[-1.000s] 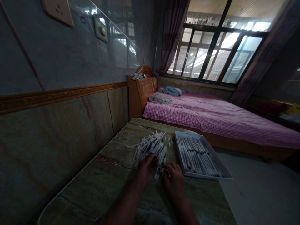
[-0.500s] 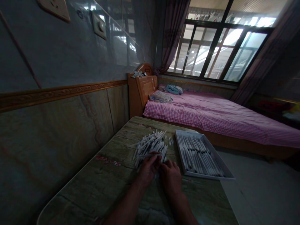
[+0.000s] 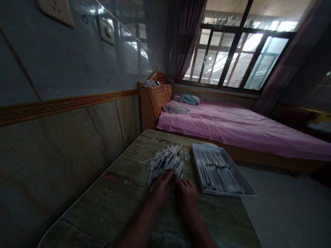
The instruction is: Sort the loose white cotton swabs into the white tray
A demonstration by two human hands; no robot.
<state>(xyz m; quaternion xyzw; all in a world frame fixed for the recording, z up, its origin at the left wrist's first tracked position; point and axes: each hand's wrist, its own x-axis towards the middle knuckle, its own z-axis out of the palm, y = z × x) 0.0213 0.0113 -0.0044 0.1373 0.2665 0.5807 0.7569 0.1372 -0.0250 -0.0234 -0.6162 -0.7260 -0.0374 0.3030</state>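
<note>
Grip of the left hand (image 3: pixel 162 189) pinches white sticks (image 3: pixel 164 163) (right hand (image 3: pixel 186 198) unclear).

One left hand (image 3: pixel 162 189), one right hand (image 3: pixel 186 198), one heap of white sticks (image 3: pixel 164 163) too many to count, one tray (image 3: pixel 198 165), one table (image 3: pixel 116 193), one bed (image 3: pixel 219 129), one window (image 3: pixel 236 57)

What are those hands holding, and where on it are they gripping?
The left hand seems to pinch a white stick near one end, at a pile of sticks. Whether the right hand holds anything cannot be told.
</note>
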